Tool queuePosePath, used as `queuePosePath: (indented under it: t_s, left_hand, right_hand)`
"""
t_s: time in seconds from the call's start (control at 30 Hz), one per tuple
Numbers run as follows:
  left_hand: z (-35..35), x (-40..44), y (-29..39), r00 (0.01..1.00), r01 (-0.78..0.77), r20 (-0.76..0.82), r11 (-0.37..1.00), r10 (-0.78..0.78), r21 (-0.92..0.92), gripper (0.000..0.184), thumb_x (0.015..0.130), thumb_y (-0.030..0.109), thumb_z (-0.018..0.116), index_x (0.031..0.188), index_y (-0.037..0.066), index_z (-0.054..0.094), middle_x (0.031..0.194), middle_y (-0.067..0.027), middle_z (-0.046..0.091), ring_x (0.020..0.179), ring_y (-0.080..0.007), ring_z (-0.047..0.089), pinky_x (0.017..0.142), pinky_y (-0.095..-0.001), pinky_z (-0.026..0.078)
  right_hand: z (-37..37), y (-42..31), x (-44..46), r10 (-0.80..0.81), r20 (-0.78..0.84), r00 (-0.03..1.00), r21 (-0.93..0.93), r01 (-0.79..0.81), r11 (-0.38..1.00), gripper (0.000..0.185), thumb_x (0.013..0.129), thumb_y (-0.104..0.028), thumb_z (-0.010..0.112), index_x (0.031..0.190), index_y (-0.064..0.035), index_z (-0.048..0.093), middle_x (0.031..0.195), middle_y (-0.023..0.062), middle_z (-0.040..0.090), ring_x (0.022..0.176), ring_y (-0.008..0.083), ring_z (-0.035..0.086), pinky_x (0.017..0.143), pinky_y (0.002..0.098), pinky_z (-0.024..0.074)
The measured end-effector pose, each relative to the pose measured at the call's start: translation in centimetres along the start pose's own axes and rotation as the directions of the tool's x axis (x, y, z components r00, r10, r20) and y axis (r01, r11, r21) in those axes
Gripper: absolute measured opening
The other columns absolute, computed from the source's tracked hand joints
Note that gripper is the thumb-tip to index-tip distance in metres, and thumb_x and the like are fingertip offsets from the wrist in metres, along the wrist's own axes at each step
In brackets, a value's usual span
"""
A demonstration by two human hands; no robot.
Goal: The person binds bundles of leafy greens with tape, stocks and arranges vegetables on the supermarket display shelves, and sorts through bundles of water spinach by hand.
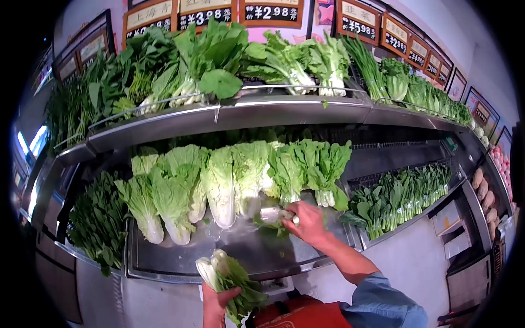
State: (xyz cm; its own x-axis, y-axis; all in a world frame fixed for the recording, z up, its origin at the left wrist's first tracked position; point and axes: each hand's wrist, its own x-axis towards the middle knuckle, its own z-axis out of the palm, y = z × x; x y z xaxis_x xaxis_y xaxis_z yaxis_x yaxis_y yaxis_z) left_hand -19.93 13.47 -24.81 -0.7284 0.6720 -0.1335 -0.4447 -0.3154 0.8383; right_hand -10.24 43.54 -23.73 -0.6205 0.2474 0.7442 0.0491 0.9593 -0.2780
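Observation:
My left hand [219,300], low in the view, is wrapped round a bunch of leafy greens [235,281] with its white stem ends up and its leaves toward me. Over the front of the metal shelf, my right hand [307,221] has its fingers closed round a pale stem end [295,220], with some green leaf below it. What else this hand grips is partly hidden. Behind it stand a pale napa cabbage [220,191] and a leafy green bunch [326,169] in a row. More lettuce-like heads [172,191] lean at the left.
The shelf's metal front edge [219,277] runs before me. An upper shelf rail [229,112] carries more greens, with price signs [270,12] above. Dark leafy greens [98,218] lie left; tied greens [402,199] lie right. Brown tubers [483,190] are at the far right.

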Motion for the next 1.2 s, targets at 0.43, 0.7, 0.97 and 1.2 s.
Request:
queuePosePath:
  t_s: [0.43,0.7,0.97,1.2]
  left_hand:
    - [8.2,0.7,3.2,0.983,-0.174,-0.011,0.946,0.184,0.275,0.072,0.061,0.006,0.087,0.125,-0.002,0.055,0.11,-0.0093,0.066,0.098,-0.0205,0.065,0.088,-0.0342,0.054]
    - [9.9,0.9,3.9,0.979,-0.176,-0.092,0.98,0.184,0.092,0.078,0.061,0.003,0.084,0.131,-0.003,0.049,0.113,-0.0126,0.065,0.099,-0.0247,0.067,0.087,-0.0372,0.055]
    - [13.3,2.9,0.1,0.99,-0.123,0.09,0.968,0.105,0.218,0.061,0.07,-0.002,0.081,0.126,0.001,0.058,0.113,-0.0052,0.067,0.102,-0.0152,0.064,0.09,-0.0319,0.052]
    - [13.9,2.7,-2.8,0.998,-0.038,0.05,0.986,0.031,0.16,0.059,0.073,0.0,0.081,0.127,0.003,0.057,0.114,-0.0044,0.066,0.103,-0.0147,0.063,0.091,-0.0314,0.051]
  right_hand:
    - [-5.5,1.8,5.1,0.264,0.065,0.962,0.484,-0.262,0.835,0.028,0.079,-0.013,0.076,0.103,-0.0096,0.061,0.085,0.0039,0.064,0.074,0.0166,0.065,0.063,0.031,0.057]
    - [-8.0,4.1,6.7,0.298,0.146,0.943,0.549,-0.328,0.769,0.03,0.081,-0.011,0.077,0.106,-0.0052,0.061,0.084,0.0045,0.066,0.079,0.0104,0.064,0.067,0.0268,0.0524]
    - [-6.0,-2.6,4.8,0.209,0.477,0.854,0.723,-0.516,0.459,0.025,0.089,-0.02,0.072,0.102,-0.0032,0.058,0.084,0.0012,0.058,0.074,0.008,0.051,0.069,0.0269,0.0465]
    - [-2.3,-2.6,2.7,0.234,0.278,0.932,0.831,-0.355,0.428,0.023,0.097,-0.023,0.062,0.106,-0.0022,0.055,0.098,0.008,0.06,0.088,0.0155,0.057,0.082,0.0305,0.0464]
